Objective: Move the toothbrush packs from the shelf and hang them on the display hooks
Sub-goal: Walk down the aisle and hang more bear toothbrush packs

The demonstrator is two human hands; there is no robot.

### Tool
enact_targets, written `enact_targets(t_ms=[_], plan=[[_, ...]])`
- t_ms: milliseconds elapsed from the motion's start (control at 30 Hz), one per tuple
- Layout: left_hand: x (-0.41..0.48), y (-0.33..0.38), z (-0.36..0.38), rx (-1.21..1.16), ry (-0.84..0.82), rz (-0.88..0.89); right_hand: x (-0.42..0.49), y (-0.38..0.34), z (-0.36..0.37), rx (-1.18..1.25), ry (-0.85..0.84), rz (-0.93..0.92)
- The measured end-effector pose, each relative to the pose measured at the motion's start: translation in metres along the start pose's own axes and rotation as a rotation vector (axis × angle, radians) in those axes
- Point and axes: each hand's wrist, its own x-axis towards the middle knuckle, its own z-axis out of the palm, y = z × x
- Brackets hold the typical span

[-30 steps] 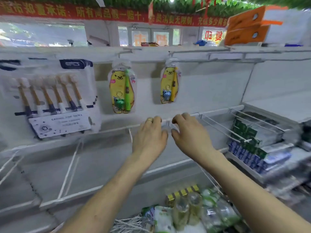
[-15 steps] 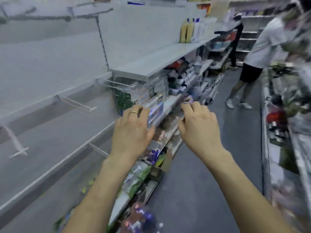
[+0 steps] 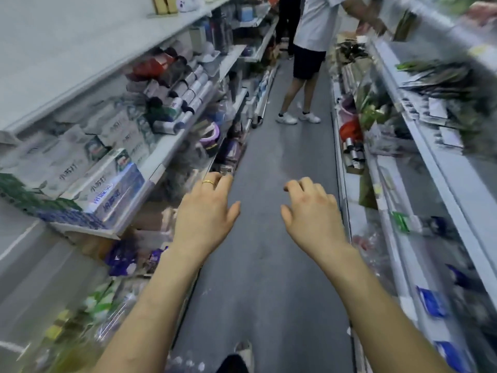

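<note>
Two hands, left hand (image 3: 205, 211) with one ring (image 3: 208, 182) and right hand (image 3: 313, 211), fingers (image 3: 295, 185) loose, empty, above floor (image 3: 263, 265).

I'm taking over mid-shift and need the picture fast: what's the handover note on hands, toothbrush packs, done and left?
Left hand: open, empty, above the aisle floor.
Right hand: open, fingers loosely curled, empty.
Toothbrush packs and display hooks: not in view; toothpaste boxes fill the left shelf.
Done: cannot tell from here.
Left: likely find the packs, pick one up, hang it on a hook.
Another person stands further down the aisle.
</note>
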Motion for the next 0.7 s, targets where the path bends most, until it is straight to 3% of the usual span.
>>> enact_targets(t_ms=[367, 700], plan=[[0.266, 0.004, 0.129, -0.11, -0.109, 0.135, 0.229, 0.095, 0.056, -0.104, -0.135, 0.116], [0.544, 0.055, 0.178, -0.118, -0.084, 0.398, 0.454, 0.185, 0.063, -0.106, 0.001, 0.257]])
